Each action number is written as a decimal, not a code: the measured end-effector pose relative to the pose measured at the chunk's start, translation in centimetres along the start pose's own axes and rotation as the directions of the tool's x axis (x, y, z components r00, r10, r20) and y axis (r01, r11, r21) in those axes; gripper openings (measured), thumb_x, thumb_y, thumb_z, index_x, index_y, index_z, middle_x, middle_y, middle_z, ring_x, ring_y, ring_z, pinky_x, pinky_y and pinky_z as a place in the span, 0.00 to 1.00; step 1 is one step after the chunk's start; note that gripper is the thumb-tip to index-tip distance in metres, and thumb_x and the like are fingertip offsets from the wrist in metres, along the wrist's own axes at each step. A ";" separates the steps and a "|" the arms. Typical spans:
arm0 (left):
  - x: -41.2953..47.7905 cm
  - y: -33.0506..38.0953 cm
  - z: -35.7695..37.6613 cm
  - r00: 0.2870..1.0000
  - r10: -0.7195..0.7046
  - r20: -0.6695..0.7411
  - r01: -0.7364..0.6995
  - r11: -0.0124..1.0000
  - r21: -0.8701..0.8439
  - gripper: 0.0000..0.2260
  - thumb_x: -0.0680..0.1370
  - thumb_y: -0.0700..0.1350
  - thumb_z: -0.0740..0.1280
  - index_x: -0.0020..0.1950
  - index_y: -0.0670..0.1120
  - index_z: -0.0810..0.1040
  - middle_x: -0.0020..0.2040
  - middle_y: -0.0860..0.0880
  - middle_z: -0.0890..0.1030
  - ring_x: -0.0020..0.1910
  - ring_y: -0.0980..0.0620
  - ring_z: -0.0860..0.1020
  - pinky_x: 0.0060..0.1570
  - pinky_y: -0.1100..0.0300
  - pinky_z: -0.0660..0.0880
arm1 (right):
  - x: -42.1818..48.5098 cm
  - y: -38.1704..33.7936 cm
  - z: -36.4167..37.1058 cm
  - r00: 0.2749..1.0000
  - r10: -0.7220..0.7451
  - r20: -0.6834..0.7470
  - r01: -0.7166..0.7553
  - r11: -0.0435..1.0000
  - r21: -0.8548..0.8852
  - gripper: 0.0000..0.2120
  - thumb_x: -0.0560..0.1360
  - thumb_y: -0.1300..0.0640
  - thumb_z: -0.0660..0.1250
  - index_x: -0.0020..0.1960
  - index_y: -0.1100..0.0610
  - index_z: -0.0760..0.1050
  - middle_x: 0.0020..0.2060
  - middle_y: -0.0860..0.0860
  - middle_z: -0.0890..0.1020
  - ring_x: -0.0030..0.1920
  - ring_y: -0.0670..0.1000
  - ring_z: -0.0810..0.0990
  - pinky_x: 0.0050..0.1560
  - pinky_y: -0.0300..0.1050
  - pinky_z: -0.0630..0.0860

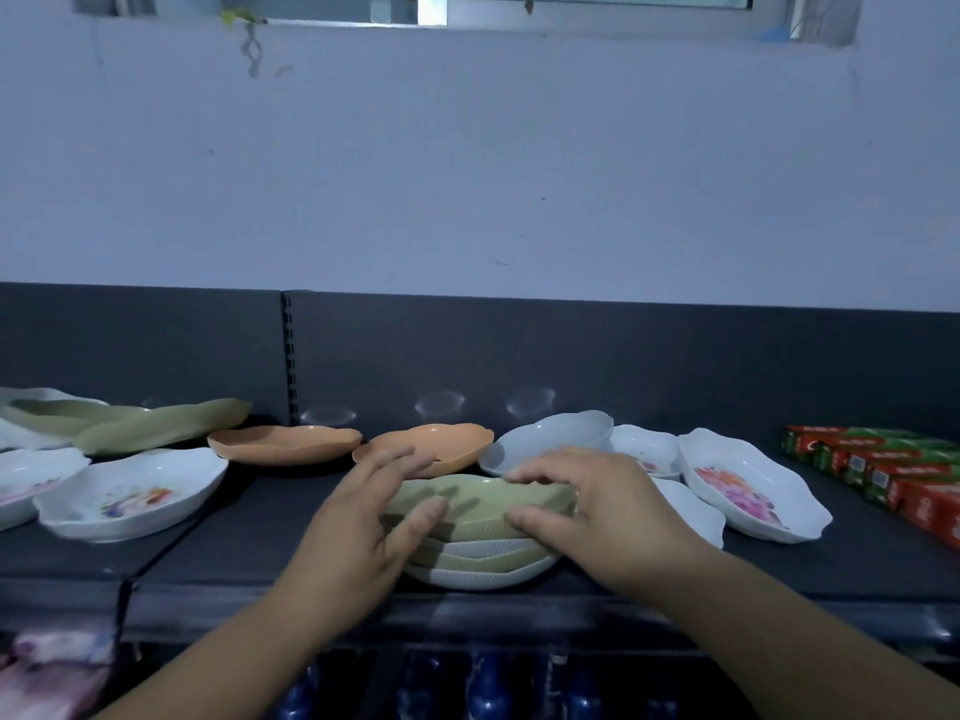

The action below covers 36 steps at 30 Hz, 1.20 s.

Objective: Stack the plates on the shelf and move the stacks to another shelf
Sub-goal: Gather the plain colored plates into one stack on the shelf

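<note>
Stacking step, seen from above the forearms: at the front edge of the dark shelf (260,517) stands the stack (478,563) of alternating green and white scalloped plates, with the top green plate (483,498) seemingly just being seated. To do this well, the lobed rims should probably be turned into line with those beneath, so that the plate nests flat rather than rocking. The pile should also be squared from both sides before any lift, since it sits near the shelf's lip. The left hand (363,517) is spread and nearly straight, its thumb lying against the left rim, steadying rather than clasping. The right hand (597,506) arches over the right end, fingers curled across the far rim and thumb on the near edge, pinching the top green plate. Just behind lie loose plates not yet gathered: a floral plate (130,496) at left, two orange plates (285,444), a plain white plate (550,439), and another floral plate (748,491) at right. Farthest left rest overlapping green plates (156,428); far right, red-and-green boxes (883,475)
</note>
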<state>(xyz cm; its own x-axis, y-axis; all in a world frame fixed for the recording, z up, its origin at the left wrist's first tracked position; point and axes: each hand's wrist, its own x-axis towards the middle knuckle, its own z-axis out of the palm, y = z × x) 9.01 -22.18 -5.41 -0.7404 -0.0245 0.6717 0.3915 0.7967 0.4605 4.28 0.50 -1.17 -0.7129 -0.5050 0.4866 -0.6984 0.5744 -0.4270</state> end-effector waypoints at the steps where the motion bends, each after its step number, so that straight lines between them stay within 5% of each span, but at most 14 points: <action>1: 0.4 -0.2 -0.3 0.999 -0.016 -0.033 0.016 1.000 -0.007 0.30 0.69 0.72 0.54 0.64 0.57 0.74 0.63 0.62 0.71 0.63 0.74 0.64 0.58 0.83 0.56 | 0.6 0.3 -0.4 1.000 0.015 -0.027 -0.015 0.999 0.028 0.12 0.72 0.48 0.73 0.55 0.43 0.81 0.50 0.37 0.81 0.54 0.37 0.77 0.57 0.37 0.72; 5: 2.7 -1.7 -0.9 0.994 -0.086 -0.067 0.088 0.996 0.019 0.30 0.71 0.68 0.51 0.63 0.53 0.76 0.63 0.56 0.75 0.64 0.62 0.69 0.62 0.69 0.62 | 4.1 2.6 -1.1 0.992 0.111 -0.057 -0.115 0.991 -0.072 0.12 0.74 0.50 0.71 0.56 0.42 0.80 0.54 0.39 0.81 0.55 0.40 0.77 0.58 0.41 0.73; 8: 4.6 -2.2 -0.5 0.996 -0.088 -0.024 0.089 0.995 0.042 0.30 0.73 0.70 0.54 0.64 0.52 0.75 0.65 0.55 0.73 0.65 0.60 0.69 0.60 0.68 0.62 | 6.2 4.5 -0.9 0.978 0.208 -0.013 -0.207 0.960 -0.190 0.13 0.75 0.51 0.70 0.58 0.42 0.79 0.58 0.42 0.80 0.56 0.45 0.77 0.56 0.42 0.73; 11: 6.9 -2.4 0.5 0.991 -0.102 0.086 0.098 0.994 0.050 0.23 0.75 0.62 0.60 0.65 0.53 0.74 0.65 0.55 0.72 0.64 0.58 0.70 0.60 0.68 0.62 | 7.3 5.5 -0.6 0.949 0.315 0.013 -0.302 0.920 -0.250 0.13 0.76 0.52 0.70 0.60 0.43 0.79 0.61 0.44 0.77 0.59 0.47 0.75 0.53 0.41 0.71; 15: 9.9 -2.7 2.1 0.951 -0.153 0.270 0.123 0.985 0.124 0.22 0.73 0.63 0.63 0.66 0.60 0.71 0.68 0.58 0.70 0.67 0.56 0.69 0.66 0.55 0.66 | 7.9 6.3 -0.2 0.913 0.408 -0.003 -0.392 0.877 -0.279 0.14 0.75 0.54 0.69 0.60 0.44 0.78 0.63 0.44 0.76 0.48 0.47 0.77 0.49 0.43 0.74; 27: 14.9 -2.7 5.6 0.839 -0.086 0.537 0.050 0.995 0.081 0.23 0.74 0.59 0.67 0.68 0.55 0.71 0.69 0.54 0.69 0.67 0.54 0.69 0.63 0.61 0.65 | 9.2 6.6 0.1 0.802 0.594 -0.062 -0.589 0.770 -0.245 0.29 0.74 0.48 0.71 0.72 0.50 0.68 0.70 0.52 0.68 0.64 0.52 0.73 0.56 0.39 0.66; 30: 15.3 -2.8 6.3 0.828 -0.086 0.555 0.061 0.996 0.063 0.24 0.73 0.60 0.67 0.67 0.57 0.71 0.70 0.54 0.68 0.67 0.54 0.68 0.63 0.60 0.65 | 9.8 6.9 0.7 0.711 0.699 -0.073 -0.703 0.704 -0.104 0.30 0.75 0.49 0.69 0.74 0.50 0.64 0.67 0.54 0.74 0.53 0.53 0.80 0.50 0.41 0.74; 33: 15.4 -2.7 6.5 0.818 -0.073 0.570 0.046 0.997 0.063 0.24 0.74 0.60 0.66 0.68 0.56 0.69 0.70 0.55 0.67 0.69 0.54 0.66 0.63 0.61 0.63 | 10.3 8.0 1.8 0.602 0.799 -0.013 -0.775 0.587 0.235 0.30 0.74 0.61 0.66 0.75 0.51 0.63 0.59 0.58 0.78 0.42 0.56 0.85 0.42 0.48 0.83; 36: 15.4 -2.7 6.5 0.820 -0.069 0.568 0.037 0.997 0.069 0.23 0.74 0.60 0.65 0.69 0.57 0.69 0.71 0.55 0.66 0.70 0.55 0.66 0.61 0.63 0.62 | 10.6 8.8 2.3 0.552 0.834 -0.010 -0.771 0.515 0.374 0.27 0.72 0.66 0.64 0.71 0.54 0.68 0.53 0.63 0.80 0.39 0.61 0.85 0.44 0.55 0.84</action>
<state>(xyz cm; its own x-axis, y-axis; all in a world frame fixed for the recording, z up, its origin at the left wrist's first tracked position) -6.99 -20.82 -0.09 -0.9447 0.2676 0.1894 0.3255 0.8350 0.4438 -9.61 -1.26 -1.53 -0.9752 0.2066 -0.0798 0.1662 0.4444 -0.8803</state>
